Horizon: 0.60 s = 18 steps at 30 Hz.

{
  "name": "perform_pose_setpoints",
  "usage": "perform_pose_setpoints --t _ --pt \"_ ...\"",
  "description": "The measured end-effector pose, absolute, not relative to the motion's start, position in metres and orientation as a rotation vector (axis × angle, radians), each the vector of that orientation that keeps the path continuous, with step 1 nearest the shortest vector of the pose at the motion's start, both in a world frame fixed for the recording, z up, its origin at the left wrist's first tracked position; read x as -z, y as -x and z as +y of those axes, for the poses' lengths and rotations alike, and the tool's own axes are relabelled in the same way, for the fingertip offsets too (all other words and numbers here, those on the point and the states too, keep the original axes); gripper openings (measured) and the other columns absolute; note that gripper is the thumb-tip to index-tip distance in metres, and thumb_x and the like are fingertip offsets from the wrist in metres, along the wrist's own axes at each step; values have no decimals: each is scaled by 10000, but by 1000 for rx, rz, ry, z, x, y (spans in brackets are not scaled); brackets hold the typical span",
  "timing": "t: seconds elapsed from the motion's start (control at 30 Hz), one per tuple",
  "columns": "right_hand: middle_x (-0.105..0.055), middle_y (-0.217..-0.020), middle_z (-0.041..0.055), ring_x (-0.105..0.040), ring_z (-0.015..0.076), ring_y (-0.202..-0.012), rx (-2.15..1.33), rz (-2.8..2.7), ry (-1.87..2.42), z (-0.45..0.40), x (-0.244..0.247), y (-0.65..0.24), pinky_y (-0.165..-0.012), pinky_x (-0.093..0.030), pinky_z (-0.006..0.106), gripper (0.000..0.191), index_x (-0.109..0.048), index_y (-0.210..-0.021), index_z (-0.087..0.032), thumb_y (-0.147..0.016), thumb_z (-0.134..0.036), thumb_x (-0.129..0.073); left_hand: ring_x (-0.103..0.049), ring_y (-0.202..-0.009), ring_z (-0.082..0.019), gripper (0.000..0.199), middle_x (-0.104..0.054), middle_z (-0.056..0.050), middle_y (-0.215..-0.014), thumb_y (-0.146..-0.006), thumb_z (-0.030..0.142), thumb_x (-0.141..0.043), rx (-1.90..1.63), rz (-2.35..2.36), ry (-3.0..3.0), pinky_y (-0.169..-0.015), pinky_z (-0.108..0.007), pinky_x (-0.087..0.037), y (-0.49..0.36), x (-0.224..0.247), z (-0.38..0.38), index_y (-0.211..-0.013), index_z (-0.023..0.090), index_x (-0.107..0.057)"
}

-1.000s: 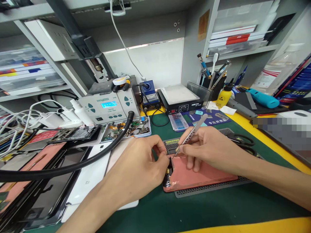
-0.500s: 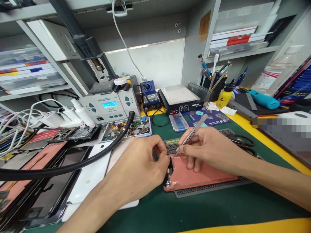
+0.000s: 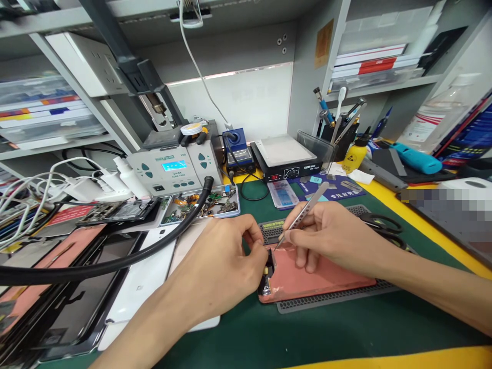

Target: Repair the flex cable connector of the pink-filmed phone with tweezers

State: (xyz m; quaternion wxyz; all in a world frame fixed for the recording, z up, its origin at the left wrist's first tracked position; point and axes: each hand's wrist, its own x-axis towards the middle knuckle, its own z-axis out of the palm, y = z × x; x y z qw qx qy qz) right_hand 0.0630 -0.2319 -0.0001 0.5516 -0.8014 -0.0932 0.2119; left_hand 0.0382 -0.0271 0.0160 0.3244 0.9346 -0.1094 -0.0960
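A flat pink panel (image 3: 323, 279) with a dark end piece (image 3: 266, 277) lies on a grey perforated mat (image 3: 307, 306) over the green work surface. My right hand (image 3: 326, 233) grips metal tweezers (image 3: 305, 210), whose tips point down at the panel's upper left corner. Some of its fingers rest on the pink face. At the panel's left end, my left hand (image 3: 238, 253) is closed in a pinch by the dark piece; what lies between its fingertips is too small to tell.
Black scissors (image 3: 384, 225) lie right of the panel. A tray of small parts (image 3: 230, 205), a soldering station (image 3: 172, 166) and a heating plate unit (image 3: 286, 156) stand behind. A black hose (image 3: 154, 251) crosses the phones and panels at left.
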Motion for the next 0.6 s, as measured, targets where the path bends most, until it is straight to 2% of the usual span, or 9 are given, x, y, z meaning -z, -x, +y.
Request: perform_pose_setpoints --t 0.6 --pt "-704 -606 12 -678 151 -522 -503 -216 1881 -232 2 -63 -488 -583 216 72 -612 -793 -170 -857 -190 -637 -439 -423 -91 138 -514 81 -509 -864 256 -521 220 -295 -2457 -382 -233 -253 -37 -16 -27 -753 242 -602"
